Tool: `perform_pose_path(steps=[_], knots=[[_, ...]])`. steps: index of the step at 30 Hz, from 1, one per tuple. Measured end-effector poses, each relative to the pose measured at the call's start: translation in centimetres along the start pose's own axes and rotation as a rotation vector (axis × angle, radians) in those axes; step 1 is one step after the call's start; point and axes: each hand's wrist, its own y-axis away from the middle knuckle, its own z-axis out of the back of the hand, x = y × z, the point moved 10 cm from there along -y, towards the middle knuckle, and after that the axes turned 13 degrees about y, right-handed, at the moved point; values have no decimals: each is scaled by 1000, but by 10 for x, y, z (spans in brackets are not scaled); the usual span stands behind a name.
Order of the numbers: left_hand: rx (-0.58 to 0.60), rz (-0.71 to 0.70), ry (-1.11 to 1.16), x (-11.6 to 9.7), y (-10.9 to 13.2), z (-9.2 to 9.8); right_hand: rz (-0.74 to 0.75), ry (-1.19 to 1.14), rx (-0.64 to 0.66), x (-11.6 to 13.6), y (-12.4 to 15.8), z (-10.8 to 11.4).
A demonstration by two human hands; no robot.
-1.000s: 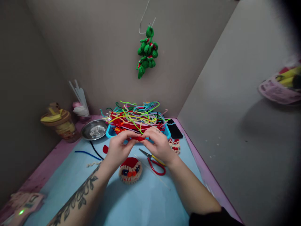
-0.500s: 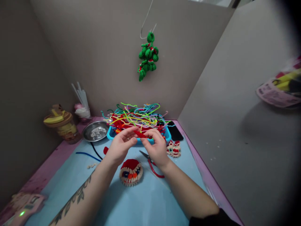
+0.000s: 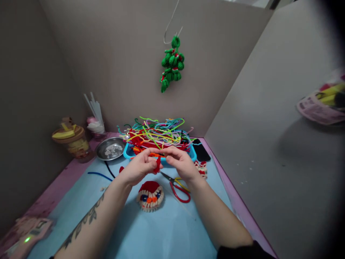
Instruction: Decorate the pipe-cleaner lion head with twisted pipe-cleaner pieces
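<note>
My left hand (image 3: 138, 166) and my right hand (image 3: 181, 162) meet above the blue mat (image 3: 151, 230), both pinching a short red pipe cleaner (image 3: 157, 164) that bends down between the fingertips. Just below the hands lies a round red and cream pipe-cleaner figure (image 3: 150, 195). Red-handled scissors (image 3: 178, 187) lie under my right wrist. Behind the hands a blue tray (image 3: 193, 155) holds a heap of many-coloured pipe cleaners (image 3: 156, 135).
A steel dish (image 3: 110, 148), a jar with a yellow lid (image 3: 70, 141) and a cup of white sticks (image 3: 94, 120) stand at the back left. A black phone (image 3: 201, 151) lies right of the tray. A green figure (image 3: 172, 63) hangs on the wall. Grey partitions close in three sides.
The red pipe cleaner went from lying straight between my fingertips to being bent downward. My hands shifted slightly and closed together again.
</note>
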Motion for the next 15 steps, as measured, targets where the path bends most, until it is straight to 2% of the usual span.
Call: perform_pose_path(steps=[2, 7, 11, 15], knots=[[36, 16, -29, 4, 0, -5, -37, -129, 65, -7, 0, -9], [17, 23, -57, 8, -1, -7, -43, -178, 27, -14, 0, -11], [-34, -23, -135, 1, 0, -3, -9, -164, -77, -12, -4, 7], [-83, -109, -406, -10, 1, -3, 28, -63, -198, -8, -4, 24]])
